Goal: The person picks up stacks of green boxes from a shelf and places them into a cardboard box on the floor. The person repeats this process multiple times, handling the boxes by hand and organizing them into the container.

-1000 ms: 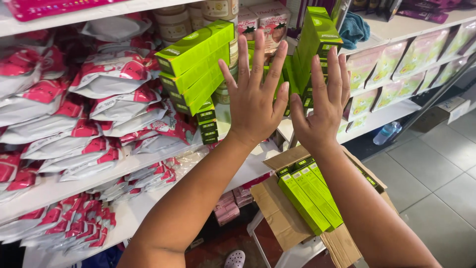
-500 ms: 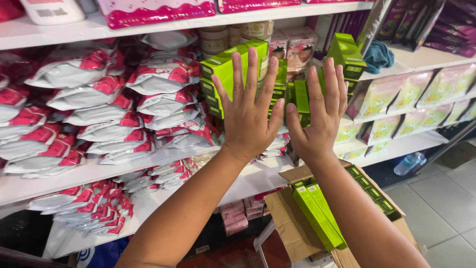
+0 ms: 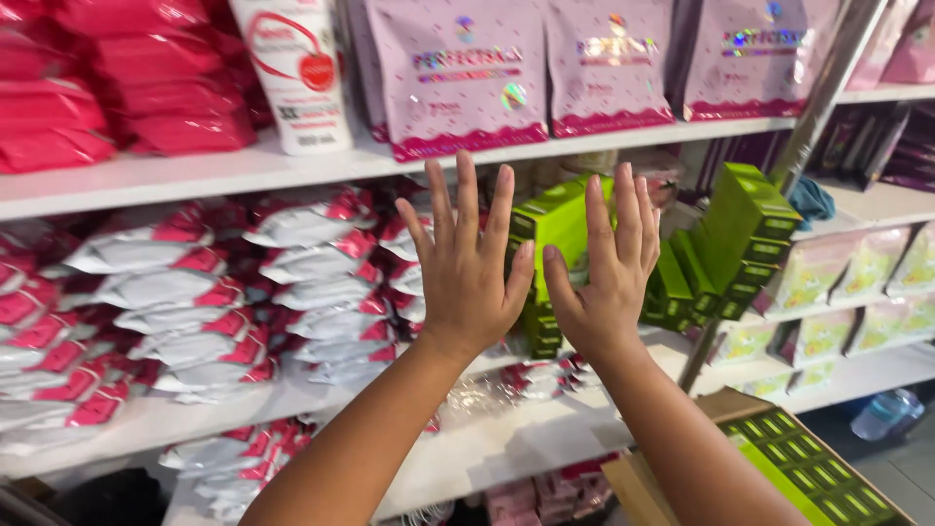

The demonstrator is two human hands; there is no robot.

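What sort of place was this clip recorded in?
Most likely a shop aisle. White shelves hold rows of identical goods: pink pouches, white-and-red packs and green boxes. An open carton of more green boxes sits below the raised hands.

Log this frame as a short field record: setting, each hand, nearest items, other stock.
setting: shop shelving seen from above the hands
left hand: open, fingers spread, palm toward the shelf, holding nothing
right hand: open, fingers spread, beside the left, holding nothing
nearest items: green boxes stacked on the middle shelf just behind both hands
left of hands: white and red pouches piled up
top shelf: pink bags, white bottle
lower right: cardboard carton holding more green boxes
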